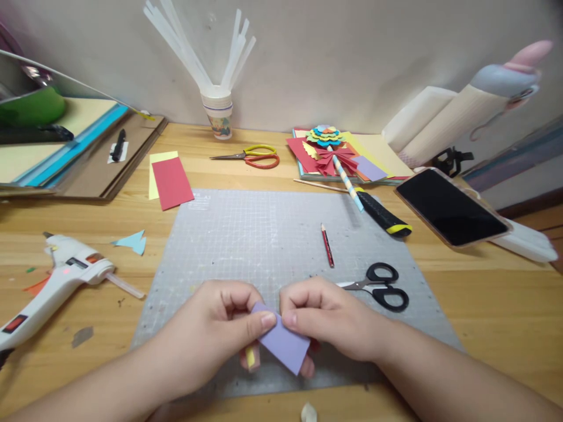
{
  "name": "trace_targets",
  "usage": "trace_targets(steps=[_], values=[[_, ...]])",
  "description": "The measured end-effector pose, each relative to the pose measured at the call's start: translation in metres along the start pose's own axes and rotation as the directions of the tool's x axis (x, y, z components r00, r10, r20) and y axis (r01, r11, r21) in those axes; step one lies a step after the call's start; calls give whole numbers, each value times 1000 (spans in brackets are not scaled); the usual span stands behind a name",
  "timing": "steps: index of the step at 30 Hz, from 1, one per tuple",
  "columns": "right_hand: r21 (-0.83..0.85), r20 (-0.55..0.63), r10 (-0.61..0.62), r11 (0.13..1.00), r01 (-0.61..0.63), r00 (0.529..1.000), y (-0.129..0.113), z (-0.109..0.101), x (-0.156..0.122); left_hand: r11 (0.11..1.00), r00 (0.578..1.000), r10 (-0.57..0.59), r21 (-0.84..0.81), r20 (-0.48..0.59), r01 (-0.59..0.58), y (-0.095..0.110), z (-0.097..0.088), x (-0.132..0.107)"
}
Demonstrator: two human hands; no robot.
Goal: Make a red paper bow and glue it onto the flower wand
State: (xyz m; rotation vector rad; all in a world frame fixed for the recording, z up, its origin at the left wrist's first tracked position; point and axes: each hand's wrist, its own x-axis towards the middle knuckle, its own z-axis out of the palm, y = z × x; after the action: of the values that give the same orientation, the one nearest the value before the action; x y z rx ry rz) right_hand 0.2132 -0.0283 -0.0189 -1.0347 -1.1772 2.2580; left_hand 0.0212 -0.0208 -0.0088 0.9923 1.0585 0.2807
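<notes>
Between my two hands, over the front of a grey cutting mat, is a small purple piece of paper. My left hand pinches its upper left part between thumb and fingers. A bit of yellow shows by the lower fingers of that hand; what it is I cannot make out. My right hand pinches the paper's upper edge, its thumb close to the left thumb, with other fingers behind the sheet. Black-handled scissors lie just beyond my right hand, and a short red-and-black pencil lies farther up the mat.
A white glue gun lies at left, near a light blue paper scrap. Red paper, scissors with yellow and red handles and a cup of glue sticks stand behind. A paper flower and phone are at right.
</notes>
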Motion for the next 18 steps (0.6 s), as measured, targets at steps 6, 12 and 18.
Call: trace_targets(steps=[6, 12, 18], values=[[291, 338, -37, 954, -67, 940, 15, -11, 8, 1000, 994, 4, -25, 109, -1, -1, -2, 0], [335, 402, -11, 932, -136, 915, 19, -13, 11, 997, 994, 44, -67, 104, -37, 2, -1, -1], [-43, 250, 182, 983, -177, 951, 4, -8, 0, 996, 980, -84, 37, 180, 78, -6, 0, -2]])
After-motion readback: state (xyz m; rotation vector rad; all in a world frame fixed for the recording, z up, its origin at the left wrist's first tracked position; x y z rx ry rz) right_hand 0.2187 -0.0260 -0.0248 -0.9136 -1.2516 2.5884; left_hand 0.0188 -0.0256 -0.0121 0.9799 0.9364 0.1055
